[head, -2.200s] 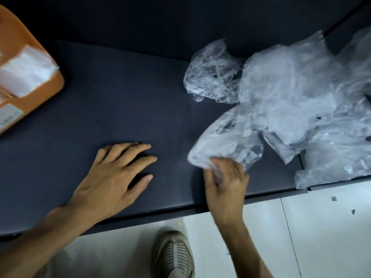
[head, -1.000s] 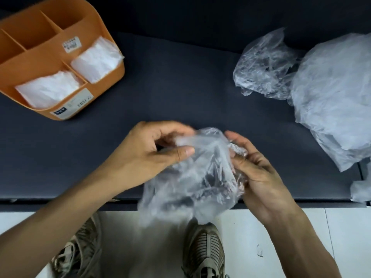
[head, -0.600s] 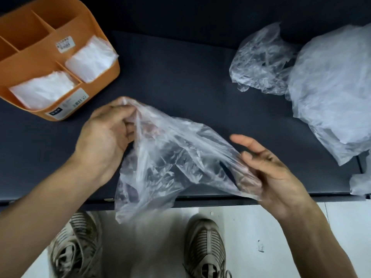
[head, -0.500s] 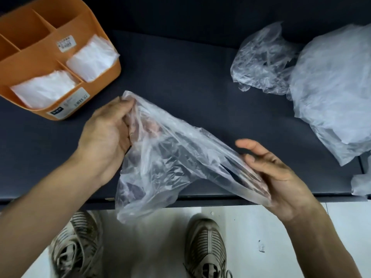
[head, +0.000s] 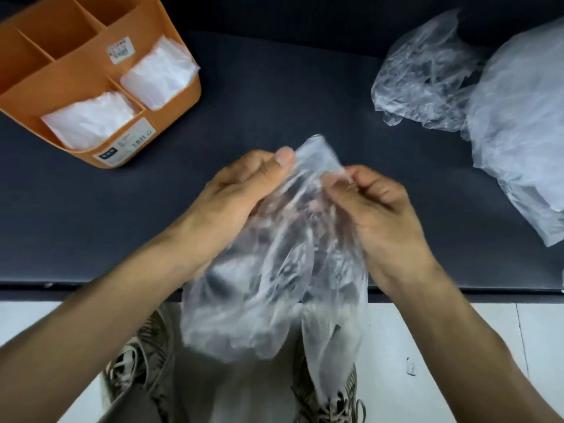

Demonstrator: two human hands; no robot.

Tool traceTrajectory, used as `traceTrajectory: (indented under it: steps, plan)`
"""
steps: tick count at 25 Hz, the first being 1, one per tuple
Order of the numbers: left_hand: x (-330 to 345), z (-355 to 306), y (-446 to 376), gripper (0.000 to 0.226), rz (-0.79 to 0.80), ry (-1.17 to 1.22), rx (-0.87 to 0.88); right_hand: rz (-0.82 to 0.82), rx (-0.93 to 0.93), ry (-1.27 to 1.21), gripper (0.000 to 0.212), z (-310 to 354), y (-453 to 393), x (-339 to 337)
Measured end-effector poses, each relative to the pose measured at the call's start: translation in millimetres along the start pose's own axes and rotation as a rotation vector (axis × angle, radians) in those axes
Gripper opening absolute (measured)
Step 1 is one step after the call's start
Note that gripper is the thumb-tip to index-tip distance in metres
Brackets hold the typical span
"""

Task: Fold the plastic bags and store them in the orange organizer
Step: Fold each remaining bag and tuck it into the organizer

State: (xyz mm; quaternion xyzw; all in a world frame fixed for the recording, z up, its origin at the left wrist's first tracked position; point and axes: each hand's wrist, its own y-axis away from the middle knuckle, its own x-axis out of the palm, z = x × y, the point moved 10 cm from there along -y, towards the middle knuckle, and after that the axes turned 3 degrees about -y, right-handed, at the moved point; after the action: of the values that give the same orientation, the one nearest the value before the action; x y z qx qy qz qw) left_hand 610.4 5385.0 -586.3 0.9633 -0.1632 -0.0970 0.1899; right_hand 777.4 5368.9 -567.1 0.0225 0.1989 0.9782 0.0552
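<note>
Both hands are up over the near edge of the counter (head: pixel 274 87), and there's a clear plastic bag (head: pixel 274 285) caught between them. The left hand (head: pixel 241 187) has its thumb laid across the bag's top edge, fingers (head: pixel 285 158) curled behind the film and grasping it. The right hand (head: pixel 378 209) pinches the same top edge just beside the left fingers, its fingertips closed tight on a crumpled bit of plastic. Below the fingers the bag hangs loose and rumpled, dropping past the counter's front edge and down in front of the shoes (head: pixel 329 401) on the pale floor (head: pixel 457 346).

Well out beyond the left fingers, at the far left of the counter, sits the orange organizer (head: pixel 171 96). Two of its front compartments each hold a folded bag: one folded bag (head: pixel 88 120) in the nearer slot, another (head: pixel 158 77) in the slot beside it. The rear compartments look bare orange inside.

Off past the right fingers, far right, lies a heap of unfolded bags (head: pixel 518 117), with one crinkled clear bag (head: pixel 427 77) resting against its left side. Neither hand touches that heap.
</note>
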Motion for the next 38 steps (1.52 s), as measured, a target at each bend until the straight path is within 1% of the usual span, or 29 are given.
traceTrajectory:
  steps: [1,2,3,4,5,6,8,9,10,12,14,16,18,19,20,21,22,23,24,25,26,27,29,30,31,33,35,36,38]
  plan:
    - [1.3,-1.4,2.4,0.057,0.095,0.011,0.038,-0.091,0.053,-0.138,0.013,-7.6,-0.9,-13.0]
    - [2.8,-4.2,7.3,0.07,0.184,0.002,0.089,-0.175,0.097,-0.256,0.011,-14.5,-1.0,-27.2]
    - [2.6,-5.4,12.5,0.082,0.239,-0.048,0.144,-0.242,0.127,-0.335,0.01,-19.6,-0.9,-40.0]
    - [2.0,-6.2,17.2,0.089,0.254,-0.12,0.199,-0.292,0.14,-0.373,0.01,-24.3,-1.0,-51.2]
    - [1.8,-7.3,21.4,0.088,0.231,-0.186,0.238,-0.321,0.14,-0.39,0.01,-27.3,-0.7,-58.7]
    - [-1.0,-5.2,22.6,0.078,0.168,-0.224,0.248,-0.342,0.134,-0.393,0.011,-30.4,-0.5,-63.4]
    - [-13.0,0.1,20.0,0.049,-0.024,-0.237,0.214,-0.383,0.122,-0.415,0.01,-36.8,1.5,-70.7]
    - [-21.5,6.1,18.0,0.043,-0.104,-0.231,0.174,-0.413,0.118,-0.443,0.012,-39.3,3.2,-75.6]
    - [-28.1,11.1,16.9,0.042,-0.148,-0.217,0.152,-0.44,0.118,-0.467,0.014,-41.5,3.8,-81.2]
    - [-36.0,14.9,16.0,0.044,-0.159,-0.172,0.155,-0.461,0.124,-0.46,0.018,-45.4,4.2,-91.7]
    - [-40.5,15.6,17.4,0.046,-0.158,-0.123,0.17,-0.46,0.07,-0.385,0.039,-44.2,4.3,-98.6]
    - [-42.1,11.9,18.2,0.048,-0.167,-0.144,0.209,-0.447,-0.125,-0.162,0.059,-20.1,9.9,-102.0]
    - [-36.5,5.3,17.0,0.054,-0.121,-0.196,0.272,-0.39,-0.399,0.231,0.067,22.4,17.8,-92.7]
    - [-31.6,2.8,15.8,0.057,-0.077,-0.204,0.302,-0.293,-0.52,0.466,0.07,39.7,17.3,-77.6]
    - [-26.8,1.5,14.6,0.063,-0.033,-0.199,0.317,-0.155,-0.574,0.695,0.073,46.1,11.5,-57.8]
    - [-22.7,1.2,13.5,0.071,0.004,-0.192,0.323,-0.013,-0.548,0.902,0.074,42.4,1.4,-40.1]
    - [-19.7,1.7,12.4,0.077,0.025,-0.189,0.329,0.095,-0.498,1.08,0.071,33.0,-8.9,-29.6]
    - [-18.6,1.9,11.8,0.078,0.032,-0.184,0.333,0.163,-0.457,1.197,0.06,23.5,-16.7,-23.0]
    - [-19.9,1.2,12.0,0.075,0.025,-0.174,0.339,0.177,-0.43,1.24,0.04,19.8,-21.3,-18.6]
    - [-23.9,-0.3,12.7,0.069,0.006,-0.162,0.355,0.16,-0.393,1.177,0.018,17.7,-24.3,-19.4]
    - [-30.0,-1.4,12.6,0.063,-0.026,-0.15,0.373,0.121,-0.334,1.042,0.007,13.4,-27.6,-28.2]
    - [-38.6,-1.4,12.5,0.062,-0.078,-0.142,0.387,0.035,-0.305,0.928,0.01,11.4,-28.4,-41.4]
    - [-59.5,2.6,12.6,0.062,-0.184,-0.173,0.394,-0.168,-0.315,0.743,0.016,13.4,-23.0,-65.1]
    - [-66.3,4.5,12.9,0.058,-0.2,-0.208,0.392,-0.24,-0.292,0.623,0.02,9.4,-19.8,-75.8]
    - [-69.2,7.0,12.5,0.052,-0.172,-0.238,0.375,-0.274,-0.245,0.495,0.025,1.4,-17.9,-82.2]
    - [-70.9,13.9,11.3,0.045,-0.064,-0.239,0.298,-0.218,-0.134,0.256,0.034,-15.5,-16.4,-80.0]
    - [-71.6,20.7,9.8,0.041,0.002,-0.224,0.217,-0.083,-0.032,0.063,0.035,-25.0,-14.8,-72.4]
    - [-73.0,22.8,8.6,0.041,0.005,-0.225,0.193,-0.018,0.042,-0.04,0.032,-26.0,-13.9,-65.7]
    - [-72.6,23.8,6.3,0.042,-0.009,-0.207,0.171,0.038,0.217,-0.167,0.027,-28.9,-13.8,-56.7]
